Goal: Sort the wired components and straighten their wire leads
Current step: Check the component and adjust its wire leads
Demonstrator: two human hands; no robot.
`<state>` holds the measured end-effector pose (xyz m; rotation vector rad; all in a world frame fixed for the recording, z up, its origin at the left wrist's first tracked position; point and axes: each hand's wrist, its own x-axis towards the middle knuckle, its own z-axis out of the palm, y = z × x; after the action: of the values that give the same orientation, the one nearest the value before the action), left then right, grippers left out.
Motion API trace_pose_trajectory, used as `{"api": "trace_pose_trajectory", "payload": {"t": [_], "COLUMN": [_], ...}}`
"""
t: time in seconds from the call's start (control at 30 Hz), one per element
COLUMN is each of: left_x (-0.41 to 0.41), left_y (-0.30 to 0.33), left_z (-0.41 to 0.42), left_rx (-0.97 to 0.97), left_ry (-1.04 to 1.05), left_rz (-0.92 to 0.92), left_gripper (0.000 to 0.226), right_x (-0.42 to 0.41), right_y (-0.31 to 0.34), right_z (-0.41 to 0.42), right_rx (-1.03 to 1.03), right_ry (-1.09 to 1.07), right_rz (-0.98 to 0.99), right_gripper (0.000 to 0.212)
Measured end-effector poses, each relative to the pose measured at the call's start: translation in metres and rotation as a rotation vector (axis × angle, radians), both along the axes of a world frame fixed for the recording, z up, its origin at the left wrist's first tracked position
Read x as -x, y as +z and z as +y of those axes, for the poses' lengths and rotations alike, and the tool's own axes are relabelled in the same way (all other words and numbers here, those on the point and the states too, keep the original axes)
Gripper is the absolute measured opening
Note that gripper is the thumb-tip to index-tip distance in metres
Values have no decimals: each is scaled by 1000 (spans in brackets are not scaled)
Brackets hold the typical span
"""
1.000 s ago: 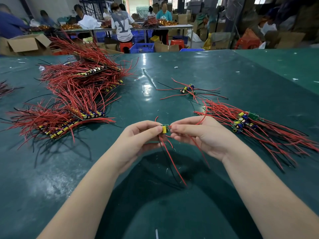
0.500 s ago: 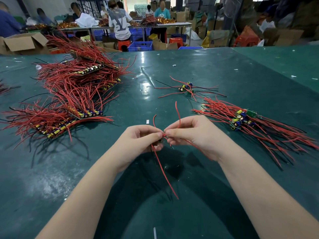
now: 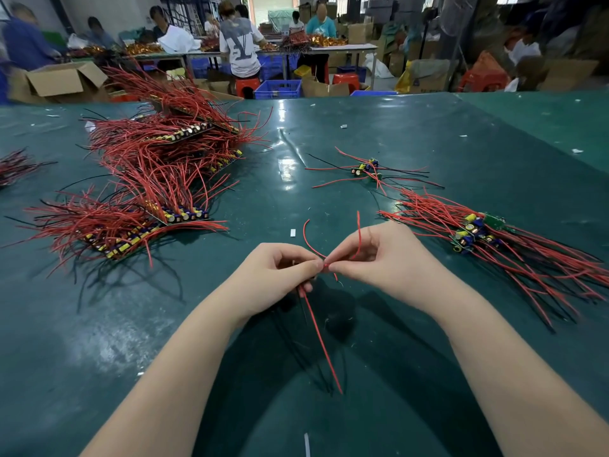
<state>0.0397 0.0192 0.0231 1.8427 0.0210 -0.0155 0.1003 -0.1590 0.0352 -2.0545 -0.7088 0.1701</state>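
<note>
Left hand (image 3: 280, 275) and right hand (image 3: 379, 258), fingertips meeting above the dark green table mat (image 3: 329, 127), both pinch the thin red wire leads (image 3: 321, 338) of one component hidden between them; sorted red-wired bundle (image 3: 494, 239) lies right, larger red-wired heap (image 3: 158, 179) left.

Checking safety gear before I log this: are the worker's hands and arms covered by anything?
No. The left hand and right hand are bare, without gloves. Both forearms are uncovered as far as the picture shows: no sleeves, watch, rings or wrist strap visible.
</note>
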Motion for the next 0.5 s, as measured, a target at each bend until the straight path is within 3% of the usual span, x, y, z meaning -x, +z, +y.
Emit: {"api": "trace_pose_trajectory", "payload": {"t": [0.17,0.5], "left_x": [0,-2], "left_y": [0,0], "left_z": [3,2], "left_rx": [-73,-33], "left_ry": [2,8], "left_rz": [-35,-69], "left_gripper": [17,13], "right_x": [-2,3], "right_y": [-1,7], "right_z": [0,0], "right_rx": [46,-29], "right_ry": [-56,-48], "right_rz": [-107,-83], "right_gripper": [8,15]}}
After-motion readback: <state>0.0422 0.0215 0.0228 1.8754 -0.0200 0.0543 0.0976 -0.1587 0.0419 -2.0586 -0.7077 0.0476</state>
